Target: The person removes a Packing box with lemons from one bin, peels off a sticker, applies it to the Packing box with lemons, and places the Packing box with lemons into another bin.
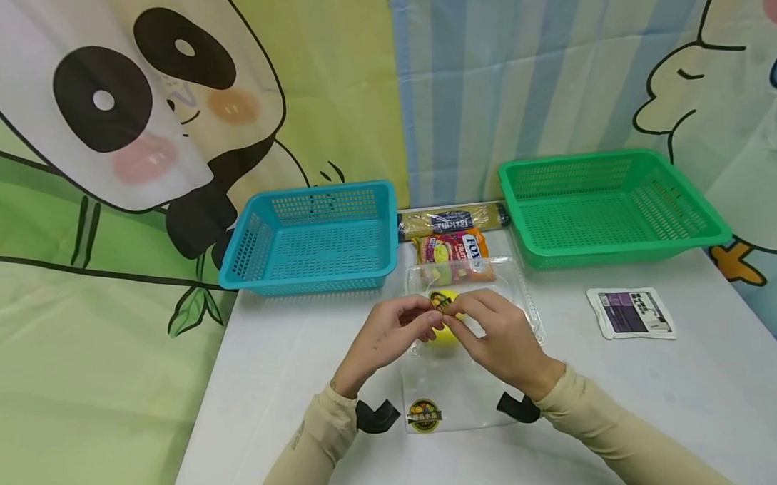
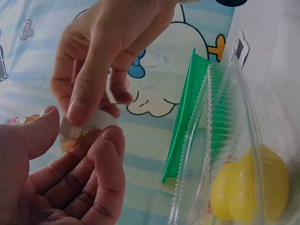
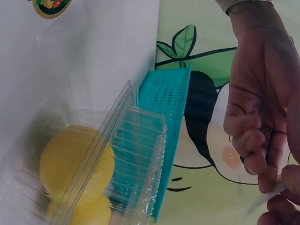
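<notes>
Above a clear plastic box my left hand (image 1: 392, 335) and right hand (image 1: 501, 335) meet fingertip to fingertip. Between them they pinch a small black-and-gold sticker (image 1: 440, 301); its pale side shows in the left wrist view. Right thumb and fingers grip it from above, while curled left fingers hold its lower edge, partly hidden. Under the hands, the clear box (image 3: 164, 123) has ridged rims and contains rounded yellow fruit (image 2: 251, 187). Nearer to me, a similar round sticker (image 1: 424, 415) lies on a transparent plastic sheet or lid (image 1: 465, 407); I cannot tell which.
A blue basket (image 1: 309, 282) stands at the back left and a green basket (image 1: 620, 250) at the back right. Between them lie a long pasta packet (image 1: 452, 219) and an orange FOX'S candy bag (image 1: 449, 247). A white-and-purple packet (image 1: 631, 312) lies at right.
</notes>
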`<state>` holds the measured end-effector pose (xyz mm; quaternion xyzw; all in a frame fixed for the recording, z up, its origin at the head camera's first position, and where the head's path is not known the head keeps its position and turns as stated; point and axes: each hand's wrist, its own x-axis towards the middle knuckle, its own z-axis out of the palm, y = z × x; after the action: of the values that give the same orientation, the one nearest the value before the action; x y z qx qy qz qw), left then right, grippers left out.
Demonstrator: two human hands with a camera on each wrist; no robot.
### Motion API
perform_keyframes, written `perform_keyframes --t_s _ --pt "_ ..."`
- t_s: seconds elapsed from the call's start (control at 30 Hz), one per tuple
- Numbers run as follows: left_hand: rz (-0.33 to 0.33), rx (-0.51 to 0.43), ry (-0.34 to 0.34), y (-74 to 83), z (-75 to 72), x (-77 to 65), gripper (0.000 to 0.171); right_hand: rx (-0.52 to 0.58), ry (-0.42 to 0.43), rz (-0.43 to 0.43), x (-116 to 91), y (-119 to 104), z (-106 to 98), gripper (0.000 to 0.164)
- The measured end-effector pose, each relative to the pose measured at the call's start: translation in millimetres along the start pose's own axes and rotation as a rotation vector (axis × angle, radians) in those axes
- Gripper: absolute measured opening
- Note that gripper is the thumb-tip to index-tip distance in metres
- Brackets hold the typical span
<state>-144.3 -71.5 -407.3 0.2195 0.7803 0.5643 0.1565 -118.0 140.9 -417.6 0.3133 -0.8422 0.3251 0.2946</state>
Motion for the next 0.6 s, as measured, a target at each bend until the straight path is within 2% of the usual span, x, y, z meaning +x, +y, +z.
perform_keyframes --t_s 0.13,0.47,0.6 --pt "-0.002 -0.019 0.030 -1.5 3.9 4.0 0.027 -0.023 0.014 -0.023 1.0 -0.7 2.7 0.014" --pt "-0.006 -0.038 0.006 -5.1 4.6 8.0 0.024 -0.031 -0.012 -0.003 -1.1 0.9 1.1 0.019" --pt "-0.012 -0.029 0.017 -6.2 4.5 9.2 0.024 -0.018 0.002 0.002 -2.0 4.2 -0.7 0.023"
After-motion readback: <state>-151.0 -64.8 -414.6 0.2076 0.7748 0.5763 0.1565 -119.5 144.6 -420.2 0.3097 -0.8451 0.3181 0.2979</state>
